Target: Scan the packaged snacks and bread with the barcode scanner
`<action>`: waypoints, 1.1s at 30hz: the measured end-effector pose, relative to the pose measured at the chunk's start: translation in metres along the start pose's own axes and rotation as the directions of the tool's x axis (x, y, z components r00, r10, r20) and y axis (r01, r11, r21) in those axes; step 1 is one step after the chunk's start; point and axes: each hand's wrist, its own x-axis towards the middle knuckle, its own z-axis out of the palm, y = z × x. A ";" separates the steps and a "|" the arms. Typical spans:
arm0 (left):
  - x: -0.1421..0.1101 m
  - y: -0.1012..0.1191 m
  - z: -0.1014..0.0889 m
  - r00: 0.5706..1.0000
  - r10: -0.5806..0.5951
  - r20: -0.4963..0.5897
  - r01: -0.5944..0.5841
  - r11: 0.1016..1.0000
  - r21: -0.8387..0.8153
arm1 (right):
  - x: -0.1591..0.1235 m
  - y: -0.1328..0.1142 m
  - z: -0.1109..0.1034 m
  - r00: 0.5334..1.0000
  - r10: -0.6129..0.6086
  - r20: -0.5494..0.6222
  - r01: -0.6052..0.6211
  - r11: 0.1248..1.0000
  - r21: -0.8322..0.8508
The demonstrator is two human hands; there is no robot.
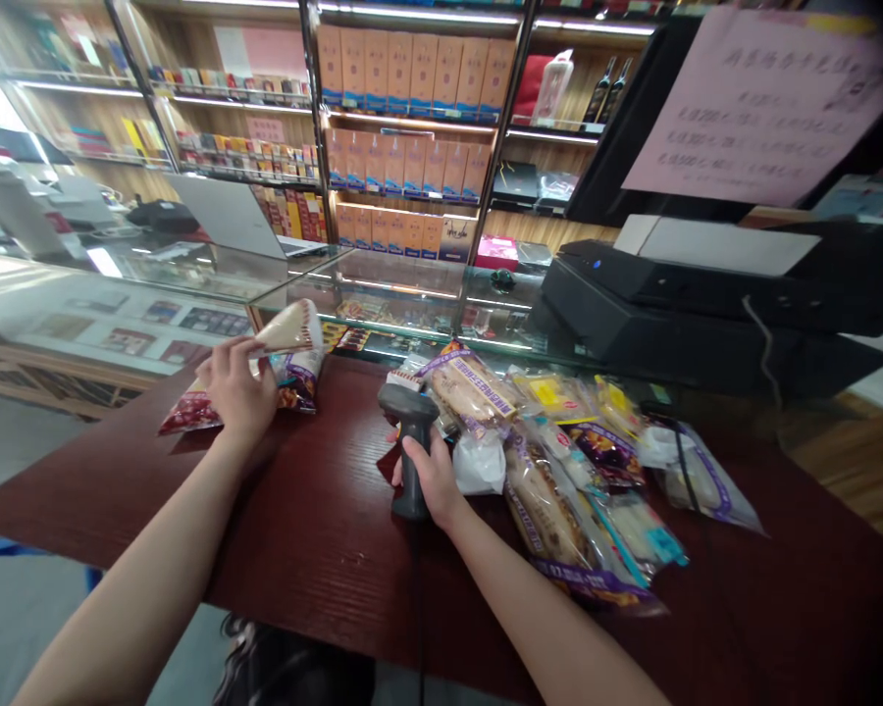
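My right hand (433,471) is wrapped round the handle of a black barcode scanner (410,412), held upright above the dark red tabletop (301,520). At the left, my left hand (241,388) grips a cream-coloured snack package (292,328) with a red-striped edge; its fingertips are partly hidden. Beneath and beside that hand lie a purple snack bag (305,378) and a red snack bag (189,408). Just right of the scanner is a heap of packaged food, with a long wrapped bread loaf (548,490) in front and another wrapped loaf (471,387) behind it.
A black receipt-printing till (677,304) and a monitor with a pink sign (751,108) stand at the back right. Glass display counters (383,284) run behind the table, with an open laptop (228,216) on top. Boxed goods (412,74) fill shelves beyond. The scanner's cable hangs over the front edge.
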 end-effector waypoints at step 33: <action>-0.001 0.001 0.010 0.979 -0.153 0.135 0.142 0.986 0.084 | -0.003 -0.029 -0.011 0.889 -0.250 -0.383 0.188 0.963 -0.190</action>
